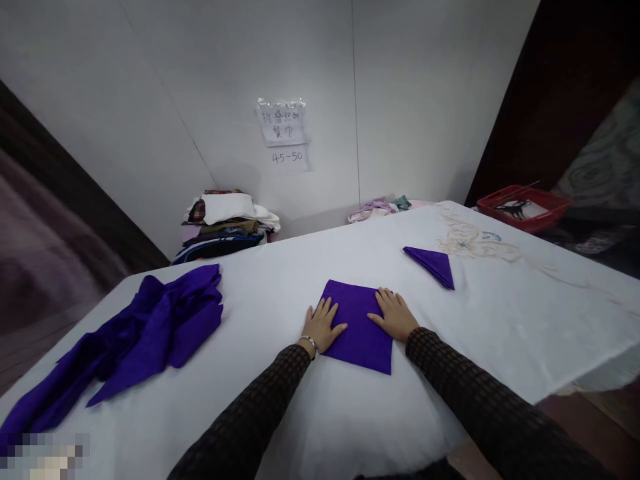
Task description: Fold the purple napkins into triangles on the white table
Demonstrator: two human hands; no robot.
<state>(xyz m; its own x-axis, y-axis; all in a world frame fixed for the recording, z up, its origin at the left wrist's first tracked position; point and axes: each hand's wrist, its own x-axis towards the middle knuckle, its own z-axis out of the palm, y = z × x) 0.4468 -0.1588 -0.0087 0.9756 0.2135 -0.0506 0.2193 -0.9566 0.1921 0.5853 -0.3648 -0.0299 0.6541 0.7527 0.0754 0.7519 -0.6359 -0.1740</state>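
A purple cloth napkin [357, 320], folded into a square, lies flat on the white table cloth [280, 293] in front of me. My left hand [320, 325] rests flat on its left edge, fingers stretched out. My right hand [396, 315] lies flat on its right edge, fingers spread. Neither hand grips anything. A second purple napkin [433, 265], folded into a triangle, lies further back to the right, apart from my hands.
A heap of unfolded purple cloths [135, 333] lies at the left of the table. A stack of folded textiles [225, 223] stands behind the table by the wall, more fabric [377, 208] beside it. A red basket [523, 207] sits at the far right. A paper note [283, 127] hangs on the wall.
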